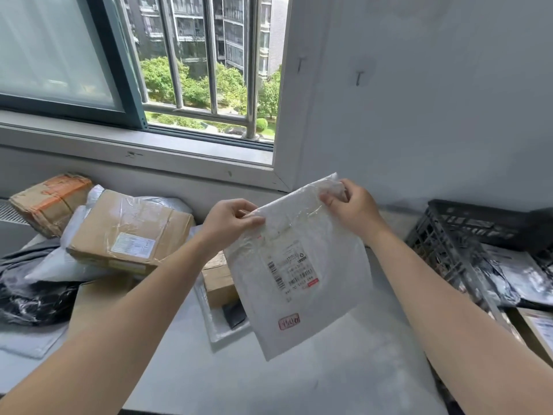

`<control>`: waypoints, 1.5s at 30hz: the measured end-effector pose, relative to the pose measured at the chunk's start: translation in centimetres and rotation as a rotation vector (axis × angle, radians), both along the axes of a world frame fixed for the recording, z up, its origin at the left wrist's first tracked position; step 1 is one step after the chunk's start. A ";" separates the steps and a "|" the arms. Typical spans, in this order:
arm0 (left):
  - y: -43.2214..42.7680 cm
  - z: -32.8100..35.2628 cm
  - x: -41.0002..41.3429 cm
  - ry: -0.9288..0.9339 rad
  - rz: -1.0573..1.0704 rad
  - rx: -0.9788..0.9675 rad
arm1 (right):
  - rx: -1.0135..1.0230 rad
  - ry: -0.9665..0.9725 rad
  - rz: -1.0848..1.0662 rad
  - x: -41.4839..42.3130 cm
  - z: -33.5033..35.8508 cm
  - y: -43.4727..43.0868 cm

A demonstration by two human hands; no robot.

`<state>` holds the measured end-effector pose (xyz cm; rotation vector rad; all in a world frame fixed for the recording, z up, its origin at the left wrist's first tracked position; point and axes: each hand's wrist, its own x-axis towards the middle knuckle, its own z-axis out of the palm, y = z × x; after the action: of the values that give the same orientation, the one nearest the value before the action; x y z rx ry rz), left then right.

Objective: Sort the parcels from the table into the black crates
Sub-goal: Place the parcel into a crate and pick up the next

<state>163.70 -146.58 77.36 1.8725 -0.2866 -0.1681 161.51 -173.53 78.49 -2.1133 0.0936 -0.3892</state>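
Observation:
A flat white mailer bag (302, 274) with a printed label and a red stamp hangs in the air above the pale table (314, 381). My left hand (230, 218) pinches its top left corner and my right hand (353, 209) grips its top right corner. A black crate (449, 235) stands to the right of the table, with grey and black bags and a cardboard parcel inside. More parcels lie on the table's left half: a large taped cardboard box (128, 232), a box with orange tape (51, 202), and a black bag (33, 298).
A small cardboard box (217, 278) sits on a white padded mailer (218, 330) behind the held bag. White bags (59, 265) lie under the large box. A window with metal bars (209, 70) is behind the table; a white wall rises on the right.

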 end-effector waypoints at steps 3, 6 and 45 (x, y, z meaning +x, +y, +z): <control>0.3 -0.2 0.3 -0.004 0.086 -0.057 | 0.094 -0.087 -0.051 -0.1 0.3 0.4; 0.9 -0.8 0.4 0.123 0.174 -0.211 | 0.166 -0.159 -0.118 0.0 0.6 0.5; -0.4 0.9 1.5 -0.080 0.328 -0.410 | 0.496 0.016 -0.105 -0.6 2.1 -2.4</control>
<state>165.21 -147.00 78.27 1.4937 -0.0570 0.1793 160.89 -175.90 80.56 -1.6253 0.2818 -0.3674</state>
